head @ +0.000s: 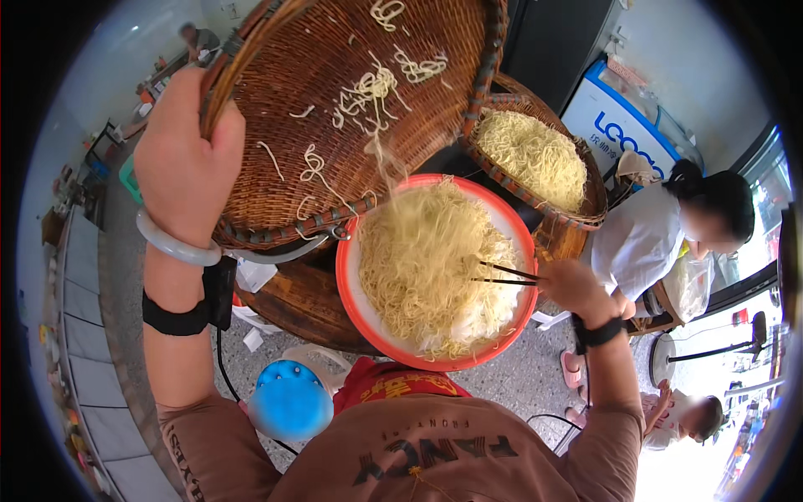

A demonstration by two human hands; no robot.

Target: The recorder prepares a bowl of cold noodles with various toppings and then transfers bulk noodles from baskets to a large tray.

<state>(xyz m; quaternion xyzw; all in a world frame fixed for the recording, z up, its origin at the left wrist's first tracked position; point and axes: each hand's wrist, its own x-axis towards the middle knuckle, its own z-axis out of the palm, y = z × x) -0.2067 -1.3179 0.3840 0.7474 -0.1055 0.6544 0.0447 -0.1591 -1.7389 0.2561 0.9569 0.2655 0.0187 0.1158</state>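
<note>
My left hand (188, 157) grips the rim of a large woven wicker basket (282, 119), which is tilted up over a round tray. Loose noodle strands (376, 85) cling to its inner face, and some drop from its lower edge, blurred. Below, a heap of yellow noodles (414, 263) fills most of the red-rimmed round tray (348, 307), with a whiter patch at its lower right. Between the fingers of my right hand (574, 288) is a pair of dark chopsticks (508, 276), their tips in the noodles' right side.
A second wicker basket (539, 204) with noodles (533, 157) stands behind the tray on a wooden table (301, 295). A blue stool (292, 398) is at lower left. To the right are a person in white (640, 238), a child (680, 420), a chest freezer (621, 119) and a fan (665, 361).
</note>
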